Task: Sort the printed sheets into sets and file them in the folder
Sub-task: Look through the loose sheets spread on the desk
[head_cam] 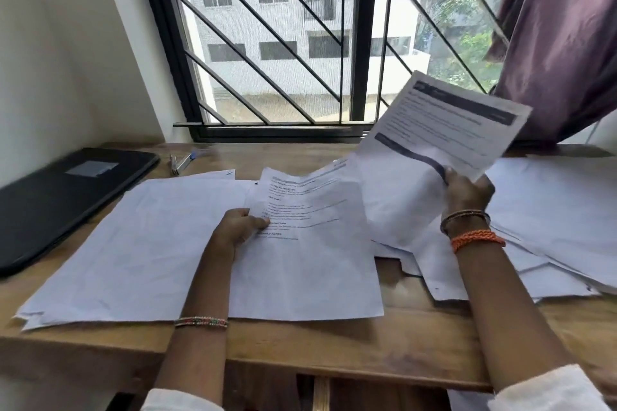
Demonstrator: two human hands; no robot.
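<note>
My left hand [238, 227] pinches the left edge of a printed sheet [310, 243] that lies partly raised over the middle of the wooden desk [334, 344]. My right hand [465, 192] grips a second printed sheet [444, 123] with dark header bars and holds it lifted and tilted above the desk on the right. A spread of blank-side-up sheets [140, 243] lies at the left. Another loose pile of sheets [551, 217] covers the right side. A black folder [63, 197] lies closed at the far left.
Pens [182, 162] lie near the back of the desk beside the folder. A barred window [283, 43] rises behind the desk, with a purple curtain [567, 43] hanging at the right. A white wall stands at the left.
</note>
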